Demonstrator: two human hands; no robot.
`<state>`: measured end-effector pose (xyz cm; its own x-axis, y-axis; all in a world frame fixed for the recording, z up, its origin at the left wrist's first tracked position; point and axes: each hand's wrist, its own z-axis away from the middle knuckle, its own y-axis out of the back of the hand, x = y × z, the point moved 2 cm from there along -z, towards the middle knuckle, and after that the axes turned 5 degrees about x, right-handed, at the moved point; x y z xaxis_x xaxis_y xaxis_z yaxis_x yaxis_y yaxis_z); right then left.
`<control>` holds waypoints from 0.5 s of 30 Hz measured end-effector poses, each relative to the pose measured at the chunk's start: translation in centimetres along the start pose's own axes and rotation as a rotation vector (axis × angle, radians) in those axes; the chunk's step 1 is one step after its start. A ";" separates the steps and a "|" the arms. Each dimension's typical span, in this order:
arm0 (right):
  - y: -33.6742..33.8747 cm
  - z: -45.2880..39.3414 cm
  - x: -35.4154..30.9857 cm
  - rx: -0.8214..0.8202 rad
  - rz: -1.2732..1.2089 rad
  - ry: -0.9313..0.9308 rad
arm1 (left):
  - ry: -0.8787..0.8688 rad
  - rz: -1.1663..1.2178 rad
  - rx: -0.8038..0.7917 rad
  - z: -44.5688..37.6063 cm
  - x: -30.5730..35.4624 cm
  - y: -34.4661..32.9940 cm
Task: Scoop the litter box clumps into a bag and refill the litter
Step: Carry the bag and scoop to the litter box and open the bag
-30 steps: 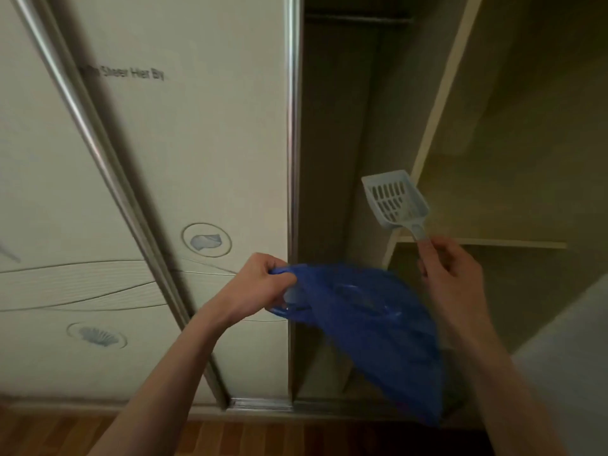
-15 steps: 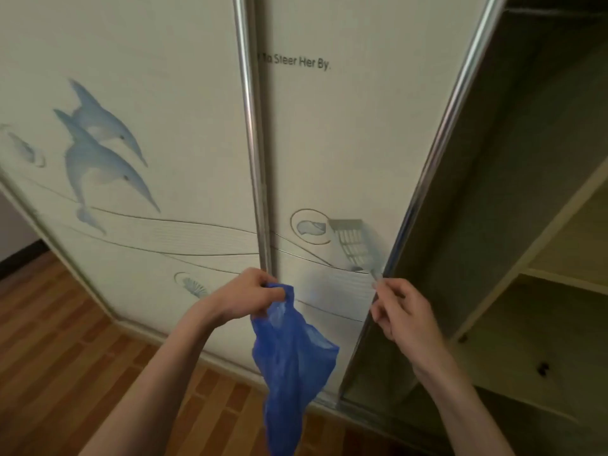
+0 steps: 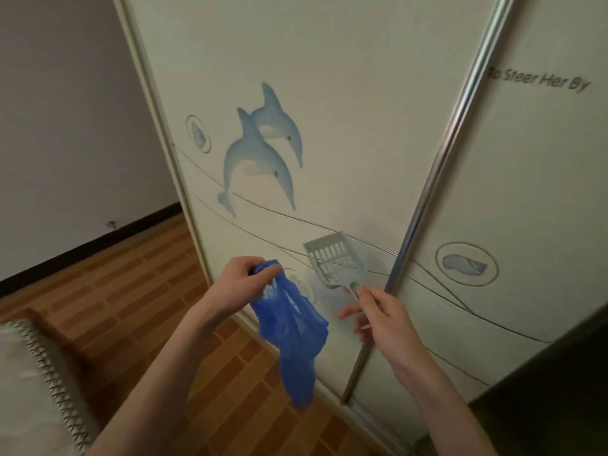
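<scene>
At far left a pale cushion (image 3: 36, 383) is seen above the wood floor (image 3: 131, 291). A blue bag (image 3: 289, 327) is gripped at its top by the left hand (image 3: 238, 284), fingers curled round the plastic, and hangs limp before the wardrobe door (image 3: 329, 93). Just right, a grey scoop (image 3: 334, 261) is pinched by its handle in the right hand (image 3: 383, 315), slotted head raised.

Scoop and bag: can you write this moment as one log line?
left hand: holds blue bag | right hand: holds scoop | litter box: unseen
</scene>
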<state>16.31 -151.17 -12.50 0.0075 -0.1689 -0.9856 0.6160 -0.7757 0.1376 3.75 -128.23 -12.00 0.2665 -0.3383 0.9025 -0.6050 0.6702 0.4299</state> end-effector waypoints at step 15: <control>-18.8 -10.6 -3.6 -0.295 -0.013 0.048 | 0.129 0.287 0.500 -2.8 -6.9 14.6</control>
<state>13.06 -129.47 -12.54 0.0306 -0.1260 -0.9916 0.8184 -0.5664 0.0973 -4.80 -114.32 -11.85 0.1095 -0.0856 0.9903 -0.9385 0.3193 0.1314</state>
